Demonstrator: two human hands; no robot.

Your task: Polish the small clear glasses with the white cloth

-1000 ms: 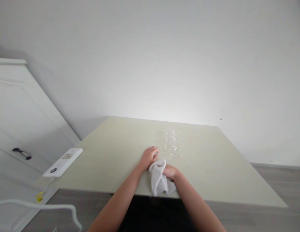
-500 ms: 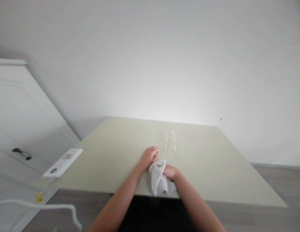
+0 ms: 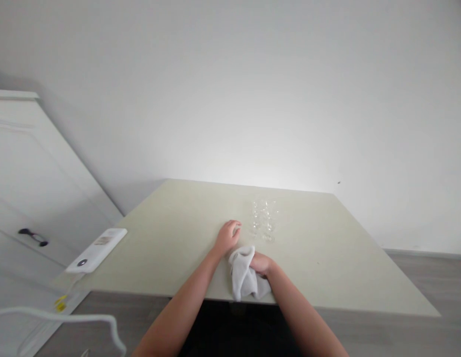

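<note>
Near the table's front edge, a white cloth [image 3: 246, 278] hangs in loose folds around my right hand [image 3: 260, 263]. The cloth hides most of that hand's fingers, and whether anything else is inside it I cannot tell. Just ahead and to the left, my left hand [image 3: 228, 236] is over the tabletop with curved fingers and the thumb apart, holding nothing visible. Several clear stemmed glasses [image 3: 267, 220] stand close together a short way beyond both hands, to the right of my left hand's fingertips. Their outlines are faint against the pale surface.
The pale table [image 3: 171, 233] reaches back to a white wall [image 3: 230, 99]. A white power strip or similar box [image 3: 100, 248] with a cable lies at the left edge. Beside it is a white cabinet [image 3: 37, 178] with a dark handle [image 3: 33, 237].
My left hand has moved slightly forward, away from the cloth, and its fingers have curled a little. My right hand, the cloth and the glasses have stayed in place.
</note>
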